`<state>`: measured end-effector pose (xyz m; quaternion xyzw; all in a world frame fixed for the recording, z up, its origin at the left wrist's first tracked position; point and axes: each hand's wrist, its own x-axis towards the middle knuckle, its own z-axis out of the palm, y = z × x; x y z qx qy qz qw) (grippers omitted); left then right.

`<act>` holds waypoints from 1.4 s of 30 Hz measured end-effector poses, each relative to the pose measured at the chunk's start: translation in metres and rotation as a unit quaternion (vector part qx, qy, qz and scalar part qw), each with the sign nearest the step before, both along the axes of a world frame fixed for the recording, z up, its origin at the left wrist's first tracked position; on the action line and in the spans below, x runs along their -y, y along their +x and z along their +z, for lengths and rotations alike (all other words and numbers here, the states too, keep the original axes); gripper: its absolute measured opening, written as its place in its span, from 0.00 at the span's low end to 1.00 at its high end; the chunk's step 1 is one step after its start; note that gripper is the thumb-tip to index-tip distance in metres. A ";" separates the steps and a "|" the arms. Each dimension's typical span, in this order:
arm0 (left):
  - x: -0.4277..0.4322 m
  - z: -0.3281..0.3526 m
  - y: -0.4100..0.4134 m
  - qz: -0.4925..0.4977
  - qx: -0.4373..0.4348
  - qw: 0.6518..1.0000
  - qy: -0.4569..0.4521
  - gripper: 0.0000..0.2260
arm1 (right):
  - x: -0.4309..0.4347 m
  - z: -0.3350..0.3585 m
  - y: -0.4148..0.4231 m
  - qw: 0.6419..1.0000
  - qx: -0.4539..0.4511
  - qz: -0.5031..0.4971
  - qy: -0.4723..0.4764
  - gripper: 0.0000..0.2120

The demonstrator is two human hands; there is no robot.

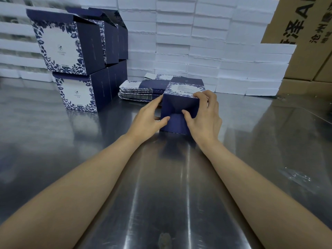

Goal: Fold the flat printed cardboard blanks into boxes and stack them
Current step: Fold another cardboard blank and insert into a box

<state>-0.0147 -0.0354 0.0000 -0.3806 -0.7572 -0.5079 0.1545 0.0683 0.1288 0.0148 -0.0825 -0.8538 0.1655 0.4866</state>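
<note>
Head-cam view down two bare forearms to a shiny steel table. Both hands are set apart, one on each side of a half-folded box that stands on the table btwn them.

L hand: fingers lie along the box's left side, thumb pressed on the dark blue face nearest the person, so the left edge is pinched. R hand: fingers curl over the top right edge, thumb pushes on the same near face, where folded flaps meet. The box's top panel is white w/ a blue floral border and a barcode label.

Just beyond the hands, touching or nearly touching the box's far side, lies a pile of flat blanks, same blue-and-white print.

Well beyond and to the left of the L hand stand the folded boxes, two tiers high, several deep; the upper tier's lid flaps stand open.

Behind everything, a wall of stacked white foam blocks. Far right of the R hand, brown cartons w/ black printed characters.
</note>
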 end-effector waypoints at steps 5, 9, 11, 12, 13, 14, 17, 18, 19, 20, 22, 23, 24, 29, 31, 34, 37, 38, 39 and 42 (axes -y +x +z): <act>-0.001 0.000 0.001 -0.002 -0.003 1.000 0.006 0.30 | -0.001 0.000 0.000 1.000 0.009 0.002 -0.002 0.24; -0.001 -0.001 -0.001 0.004 0.005 1.000 -0.001 0.29 | -0.003 -0.003 0.000 0.997 -0.013 0.068 -0.044 0.20; 0.000 -0.001 -0.003 0.016 0.009 1.000 -0.012 0.31 | -0.004 -0.003 -0.001 0.992 -0.027 0.089 -0.087 0.19; 0.000 -0.001 -0.003 0.020 0.011 1.000 -0.013 0.31 | -0.004 -0.003 -0.001 0.989 -0.034 0.092 -0.114 0.19; 0.000 -0.001 -0.003 0.020 0.014 1.000 -0.014 0.31 | -0.004 -0.003 -0.001 0.984 -0.043 0.094 -0.143 0.19; -0.001 -0.001 -0.004 0.019 0.017 1.000 -0.014 0.30 | -0.004 -0.002 -0.002 0.979 -0.055 0.098 -0.173 0.19; -0.001 -0.002 -0.003 0.008 0.025 0.999 -0.029 0.25 | -0.007 -0.002 -0.001 0.956 -0.080 0.115 -0.257 0.20; 0.000 -0.002 -0.002 0.003 0.023 0.999 -0.038 0.23 | -0.008 -0.002 -0.001 0.952 -0.078 0.120 -0.270 0.21; 0.000 -0.002 -0.001 0.001 0.014 0.999 -0.048 0.22 | -0.009 -0.002 -0.001 0.952 -0.074 0.122 -0.272 0.21; 0.000 -0.001 0.000 0.004 0.000 0.998 -0.055 0.21 | -0.009 -0.003 -0.001 0.954 -0.073 0.122 -0.265 0.22; 0.001 -0.001 0.002 0.025 -0.031 0.998 -0.052 0.20 | -0.009 -0.003 0.001 0.958 -0.098 0.123 -0.239 0.23; 0.001 0.000 0.003 0.035 -0.045 0.997 -0.042 0.19 | -0.008 -0.003 0.001 0.959 -0.121 0.127 -0.224 0.23; 0.001 0.001 0.004 0.044 -0.057 0.997 -0.030 0.19 | -0.008 -0.003 0.002 0.957 -0.146 0.137 -0.209 0.22; 0.003 0.007 0.009 0.035 -0.084 0.994 0.062 0.25 | -0.008 -0.005 0.000 0.941 -0.186 0.235 -0.157 0.16; 0.004 0.007 0.009 0.015 -0.063 0.995 0.082 0.29 | -0.007 -0.004 0.000 0.937 -0.168 0.248 -0.180 0.19; 0.003 0.007 0.006 0.069 -0.022 0.993 0.097 0.16 | -0.006 -0.004 -0.001 0.939 -0.129 0.219 -0.230 0.21; 0.002 0.007 0.003 0.134 0.023 0.985 0.111 0.11 | -0.009 -0.004 -0.003 0.948 -0.102 0.167 -0.250 0.18; 0.002 0.007 0.001 0.145 0.050 0.982 0.114 0.11 | -0.010 -0.004 -0.004 0.951 -0.092 0.148 -0.255 0.17; 0.003 0.008 -0.001 0.150 0.084 0.979 0.110 0.11 | -0.011 -0.005 -0.004 0.954 -0.084 0.128 -0.256 0.15; 0.005 0.009 -0.006 0.105 0.203 0.970 0.077 0.22 | -0.013 -0.006 -0.006 0.956 -0.059 0.094 -0.272 0.12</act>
